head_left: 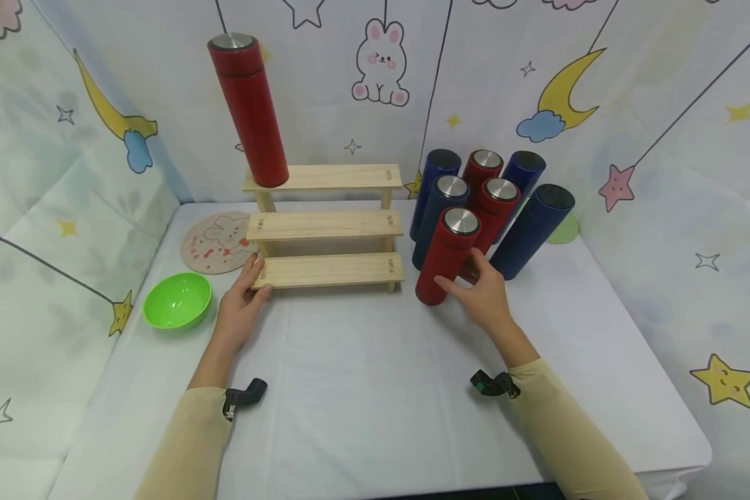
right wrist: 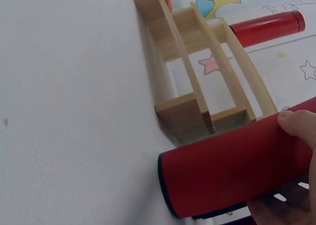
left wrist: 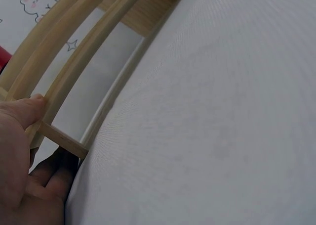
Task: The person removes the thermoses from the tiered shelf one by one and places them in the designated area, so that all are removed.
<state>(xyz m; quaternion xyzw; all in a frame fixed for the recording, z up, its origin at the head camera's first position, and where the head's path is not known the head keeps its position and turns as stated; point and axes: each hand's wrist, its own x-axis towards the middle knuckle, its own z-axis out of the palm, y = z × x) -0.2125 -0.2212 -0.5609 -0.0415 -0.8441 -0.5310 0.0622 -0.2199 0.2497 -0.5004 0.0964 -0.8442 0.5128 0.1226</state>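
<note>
My right hand (head_left: 482,292) grips a red thermos flask (head_left: 445,260) with a silver lid, thumb on the near side and fingers round the back. In the right wrist view the flask's dark-rimmed base (right wrist: 170,185) is close over the white cloth. At the left end of a three-tier wooden stand (head_left: 331,271), my left hand (head_left: 240,305) holds the lowest step. Its thumb (left wrist: 29,109) lies on the front of that step, with the other fingers down behind the end support. Another red flask (head_left: 250,114) stands on the top tier, at its left end.
Behind the gripped flask stand several blue flasks (head_left: 534,229) and two red flasks (head_left: 496,205), close together. A green bowl (head_left: 178,302) and a round rabbit-print mat (head_left: 215,243) lie left of the stand. Part of a green disc (head_left: 565,229) shows behind the flasks.
</note>
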